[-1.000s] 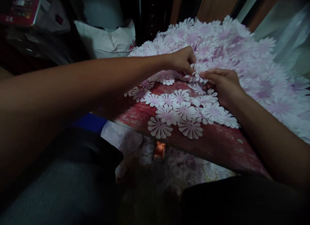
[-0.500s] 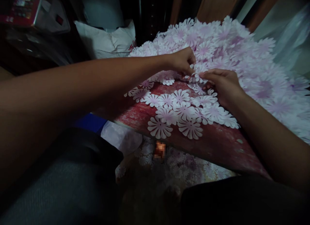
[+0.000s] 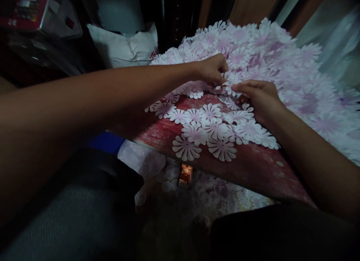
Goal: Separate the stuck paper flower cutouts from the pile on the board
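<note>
A big heap of pale pink flower-shaped cutouts (image 3: 261,58) covers the far and right part of a red table (image 3: 247,167). Several single flowers (image 3: 208,129) lie flat in rows on the red surface near me. My left hand (image 3: 212,69) reaches in from the left, its fingertips pinched on a small clump of flowers (image 3: 229,86) at the heap's edge. My right hand (image 3: 260,98) meets it from the right, fingers curled and pinching the same clump. Both hands touch the clump.
A white bag (image 3: 123,47) stands at the back left beside dark clutter. Below the table edge lie more flower cutouts (image 3: 213,193), a white plastic piece (image 3: 140,158) and something blue (image 3: 104,141). My dark-clothed legs (image 3: 84,208) fill the foreground.
Hardly anything has moved. The fingertips of both hands have shifted slightly on the clump of flowers.
</note>
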Motion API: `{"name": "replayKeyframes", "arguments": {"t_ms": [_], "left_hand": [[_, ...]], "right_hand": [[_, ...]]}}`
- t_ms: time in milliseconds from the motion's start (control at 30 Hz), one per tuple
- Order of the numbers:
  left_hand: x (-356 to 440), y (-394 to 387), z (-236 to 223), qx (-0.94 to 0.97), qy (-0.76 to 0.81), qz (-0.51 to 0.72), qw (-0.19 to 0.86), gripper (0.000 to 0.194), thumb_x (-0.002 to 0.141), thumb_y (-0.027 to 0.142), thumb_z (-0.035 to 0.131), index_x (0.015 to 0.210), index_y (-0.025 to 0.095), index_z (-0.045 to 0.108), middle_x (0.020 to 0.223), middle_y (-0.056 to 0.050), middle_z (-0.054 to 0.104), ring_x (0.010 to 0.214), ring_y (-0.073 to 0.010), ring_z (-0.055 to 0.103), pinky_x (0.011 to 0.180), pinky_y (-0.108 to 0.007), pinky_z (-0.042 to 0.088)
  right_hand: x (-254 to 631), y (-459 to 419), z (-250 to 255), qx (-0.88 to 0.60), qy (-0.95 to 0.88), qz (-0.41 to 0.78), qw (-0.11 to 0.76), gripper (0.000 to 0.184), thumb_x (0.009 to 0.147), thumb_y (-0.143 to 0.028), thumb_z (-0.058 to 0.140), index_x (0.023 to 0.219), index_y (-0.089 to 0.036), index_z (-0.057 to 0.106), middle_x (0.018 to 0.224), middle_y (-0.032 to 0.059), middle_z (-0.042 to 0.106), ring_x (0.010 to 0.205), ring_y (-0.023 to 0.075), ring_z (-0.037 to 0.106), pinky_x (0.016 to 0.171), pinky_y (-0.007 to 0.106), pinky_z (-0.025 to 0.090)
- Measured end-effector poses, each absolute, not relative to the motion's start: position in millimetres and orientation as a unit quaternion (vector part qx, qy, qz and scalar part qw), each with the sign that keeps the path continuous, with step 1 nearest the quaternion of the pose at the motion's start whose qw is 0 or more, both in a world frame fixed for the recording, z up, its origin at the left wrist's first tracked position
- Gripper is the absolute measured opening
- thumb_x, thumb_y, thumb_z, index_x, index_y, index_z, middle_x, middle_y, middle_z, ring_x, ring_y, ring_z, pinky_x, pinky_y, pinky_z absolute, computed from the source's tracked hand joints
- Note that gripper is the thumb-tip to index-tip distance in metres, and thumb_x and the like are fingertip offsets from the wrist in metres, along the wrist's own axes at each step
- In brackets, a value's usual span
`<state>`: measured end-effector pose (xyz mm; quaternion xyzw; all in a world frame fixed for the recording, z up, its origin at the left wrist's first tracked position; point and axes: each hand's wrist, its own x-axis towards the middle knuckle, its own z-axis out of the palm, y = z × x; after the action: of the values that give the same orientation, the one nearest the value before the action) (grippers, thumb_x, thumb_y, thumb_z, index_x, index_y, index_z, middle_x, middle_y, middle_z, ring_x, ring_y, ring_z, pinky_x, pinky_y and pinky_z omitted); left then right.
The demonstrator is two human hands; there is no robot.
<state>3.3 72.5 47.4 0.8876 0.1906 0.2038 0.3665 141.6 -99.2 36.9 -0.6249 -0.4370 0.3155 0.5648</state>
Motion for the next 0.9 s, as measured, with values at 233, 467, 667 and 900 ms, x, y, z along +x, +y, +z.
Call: {"name": "replayKeyframes", "arguments": {"t_ms": [233,467,667,900], "left_hand": [[-6.8,59.6,52.8,0.872,0.196,0.212,0.396,0.031,0.079,0.002,0.071,0.056,0.021,0.063,0.046,0.007,0.059,0.048,-0.0035,0.052,0.048,-0.019,0.04],[-6.3,59.0,50.5,0.854,0.227,0.229,0.408,0.032,0.077,0.009,0.082,0.061,0.023,0.058,0.045,0.009,0.058,0.048,-0.0047,0.052,0.05,-0.02,0.041],[-12.1,51.7,51.9,0.849,0.238,0.212,0.422,0.036,0.079,0.012,0.081,0.062,0.024,0.052,0.045,0.011,0.058,0.054,-0.0075,0.056,0.057,-0.021,0.049],[-7.8,52.8,51.5,0.86,0.255,0.209,0.39,0.039,0.081,0.011,0.074,0.049,0.024,0.055,0.041,0.005,0.058,0.048,-0.0051,0.049,0.048,-0.02,0.036]], "right_hand": [[141.5,-100.2,36.3,-0.621,-0.428,0.323,0.571,0.019,0.081,-0.008,0.081,0.068,-0.018,0.071,0.053,-0.0033,0.053,0.048,0.0093,0.05,0.044,0.02,0.032],[141.6,-99.9,35.9,-0.616,-0.436,0.316,0.576,0.019,0.081,-0.007,0.081,0.068,-0.017,0.071,0.054,-0.0035,0.054,0.047,0.008,0.049,0.044,0.019,0.033],[144.1,-99.0,35.7,-0.612,-0.439,0.332,0.568,0.02,0.084,-0.006,0.082,0.07,-0.016,0.073,0.056,-0.0028,0.058,0.048,0.0079,0.05,0.044,0.019,0.033],[145.6,-98.7,33.5,-0.602,-0.454,0.331,0.567,0.017,0.083,-0.006,0.083,0.072,-0.015,0.075,0.061,-0.0025,0.061,0.049,0.0066,0.051,0.046,0.018,0.036]]}}
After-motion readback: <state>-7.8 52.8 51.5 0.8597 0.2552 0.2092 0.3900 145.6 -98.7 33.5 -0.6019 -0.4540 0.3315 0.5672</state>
